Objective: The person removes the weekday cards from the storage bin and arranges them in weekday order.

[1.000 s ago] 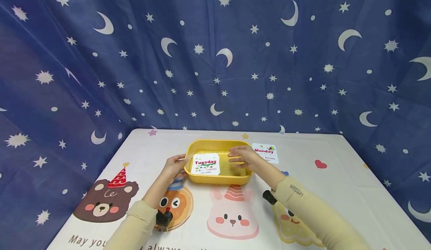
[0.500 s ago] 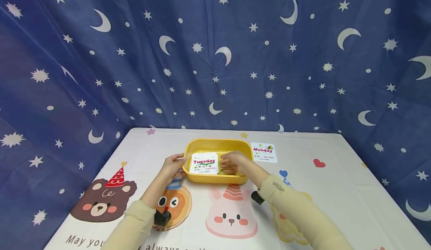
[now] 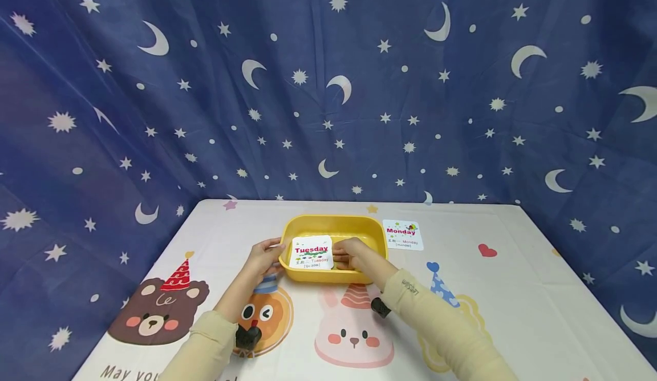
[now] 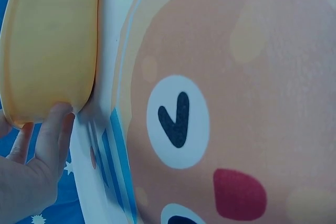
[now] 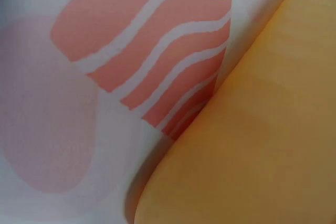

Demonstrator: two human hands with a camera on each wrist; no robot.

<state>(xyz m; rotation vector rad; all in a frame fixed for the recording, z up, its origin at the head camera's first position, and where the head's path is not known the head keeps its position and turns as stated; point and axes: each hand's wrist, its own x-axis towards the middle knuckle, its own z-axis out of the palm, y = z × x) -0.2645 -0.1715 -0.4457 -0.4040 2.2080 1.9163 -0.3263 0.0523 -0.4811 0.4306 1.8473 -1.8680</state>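
A yellow plastic tray (image 3: 335, 276) with rounded corners stands on the table. Inside, toward its left, lies a white card (image 3: 311, 252) printed "Tuesday"; it looks like the top of a stack. My left hand (image 3: 263, 257) holds the tray by its left end; in the left wrist view its fingers press the outer wall while the thumb is at the rim. Reaching into the tray, my right hand (image 3: 354, 254) has bent fingers at the right edge of the Tuesday card. Whether they pinch it is hidden. The right wrist view shows the tray's outer wall (image 5: 247, 129), not the hand.
A white "Monday" card (image 3: 403, 235) lies flat on the table just right of the tray. The tablecloth (image 3: 513, 290) is white with printed cartoon animals. Behind the table hangs a blue curtain (image 3: 369, 96) with moons and stars.
My right hand has moved left and down inside the tray, from its right side to the Tuesday card's edge. My left hand stays on the tray, and the cards lie as before.
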